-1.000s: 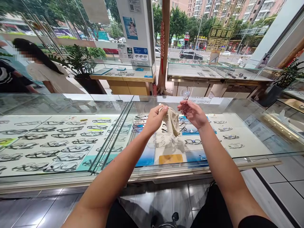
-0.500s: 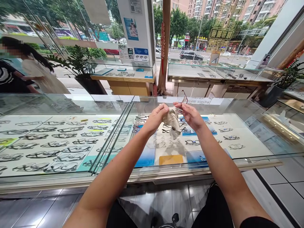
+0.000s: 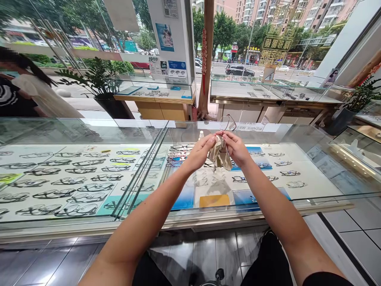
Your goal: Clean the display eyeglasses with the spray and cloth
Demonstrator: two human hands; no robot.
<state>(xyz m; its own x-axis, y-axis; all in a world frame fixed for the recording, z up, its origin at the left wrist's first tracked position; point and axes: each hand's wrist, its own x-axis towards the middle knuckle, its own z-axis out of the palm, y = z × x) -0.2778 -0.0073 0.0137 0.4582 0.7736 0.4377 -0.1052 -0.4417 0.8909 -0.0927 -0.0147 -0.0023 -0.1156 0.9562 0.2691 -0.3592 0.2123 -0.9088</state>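
My left hand (image 3: 202, 151) is closed on a beige cleaning cloth (image 3: 218, 155), which hangs crumpled between my two hands above the glass counter. My right hand (image 3: 236, 147) pinches a pair of thin dark-reddish eyeglasses (image 3: 231, 122); part of the frame stands up above my fingers. The cloth touches the fingers of both hands, and it hides the lower part of the glasses. Behind my left hand a small white bottle (image 3: 201, 135) shows its top.
Beneath my hands runs a glass display case (image 3: 315, 190) with rows of eyeglasses (image 3: 68, 180) inside and an orange card (image 3: 214, 200). More showcases (image 3: 166, 99) stand beyond, along with a potted plant (image 3: 114, 107). Two people (image 3: 41, 95) are at the far left.
My right hand has moved left, so both hands now meet at the cloth and glasses. The cloth has bunched up, and the white bottle's top has come into view.
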